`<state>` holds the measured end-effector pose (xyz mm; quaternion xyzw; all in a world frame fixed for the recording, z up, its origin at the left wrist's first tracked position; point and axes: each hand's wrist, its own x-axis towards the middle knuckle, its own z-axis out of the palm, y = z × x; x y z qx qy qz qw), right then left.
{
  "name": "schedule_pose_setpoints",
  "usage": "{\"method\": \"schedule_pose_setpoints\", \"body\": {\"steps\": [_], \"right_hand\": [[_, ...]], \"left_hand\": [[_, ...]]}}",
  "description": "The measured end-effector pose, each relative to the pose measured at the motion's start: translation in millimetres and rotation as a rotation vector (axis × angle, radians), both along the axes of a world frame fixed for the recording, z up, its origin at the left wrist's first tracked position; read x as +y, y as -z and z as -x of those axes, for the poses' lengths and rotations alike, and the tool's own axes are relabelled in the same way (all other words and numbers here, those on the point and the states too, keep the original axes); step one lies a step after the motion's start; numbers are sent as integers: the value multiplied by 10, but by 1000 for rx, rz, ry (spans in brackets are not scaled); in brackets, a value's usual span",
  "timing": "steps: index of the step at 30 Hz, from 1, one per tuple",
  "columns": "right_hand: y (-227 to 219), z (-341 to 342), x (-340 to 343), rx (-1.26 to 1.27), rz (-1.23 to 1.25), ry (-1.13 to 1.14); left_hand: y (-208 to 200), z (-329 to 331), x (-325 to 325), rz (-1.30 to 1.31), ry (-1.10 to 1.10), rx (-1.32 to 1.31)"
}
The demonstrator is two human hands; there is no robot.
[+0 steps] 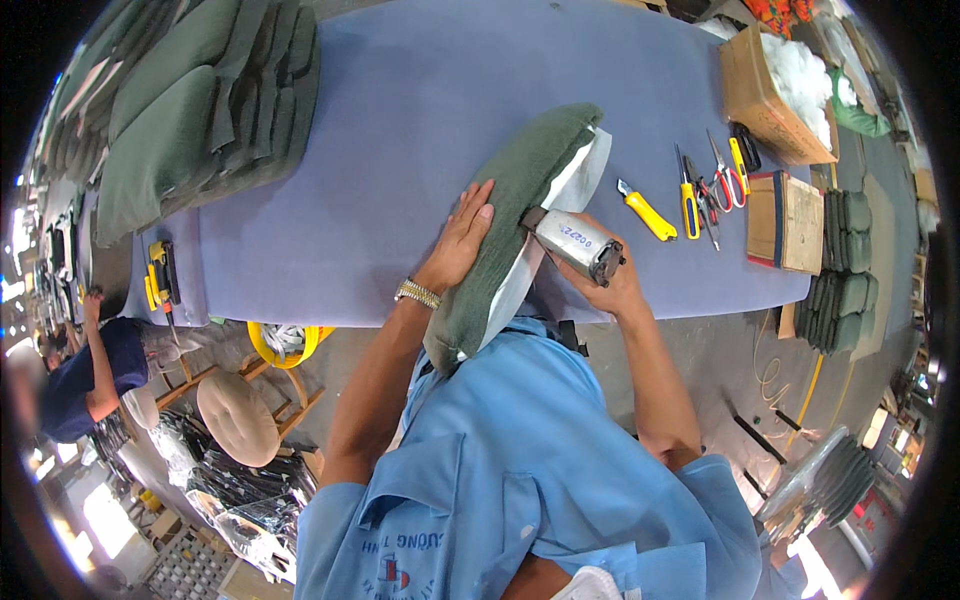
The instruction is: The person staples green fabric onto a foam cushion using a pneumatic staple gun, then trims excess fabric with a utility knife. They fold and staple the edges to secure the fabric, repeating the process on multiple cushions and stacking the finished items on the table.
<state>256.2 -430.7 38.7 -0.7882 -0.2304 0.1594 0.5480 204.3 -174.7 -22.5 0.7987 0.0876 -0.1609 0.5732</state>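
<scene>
A dark green upholstered seat cushion (497, 203) stands tilted on its edge at the front of the blue-grey table, its white underside (572, 187) facing right. My left hand (465, 235), with a metal watch at the wrist, lies flat against the green cover, fingers stretched out. In my right hand (615, 280) is a silver staple gun (574, 240), my fingers wrapped round its handle. The gun's dark nose meets the cushion's edge, where green cover borders white underside. Part of the right hand is hidden behind the tool.
Green cushions (170, 130) are stacked at the table's left. To the right lie a yellow utility knife (650, 215), a yellow-handled screwdriver (690, 208) and red-handled scissors (730, 185), near a carton (765, 100) of white stuffing. Another staple gun (162, 275) lies left, near another person (95, 375).
</scene>
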Motion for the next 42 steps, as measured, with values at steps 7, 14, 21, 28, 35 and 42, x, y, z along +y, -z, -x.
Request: {"method": "schedule_pose_setpoints", "body": {"steps": [7, 14, 21, 28, 35, 42], "right_hand": [[-10, -107, -17, -7, -12, -38], [66, -70, 40, -161, -73, -1], [5, -47, -1, -111, -80, -61], [-130, -142, 24, 21, -64, -136], [-60, -107, 13, -80, -41, -115], [-62, -91, -32, -97, -56, -157]], "left_hand": [[-354, 43, -257, -226, 96, -201], [-468, 28, -401, -461, 0, -226], [-520, 58, -387, -543, 33, -208], [-583, 52, -505, -542, 1, -105], [-554, 23, -484, -555, -15, -144], [-615, 33, -452, -530, 3, -84]]}}
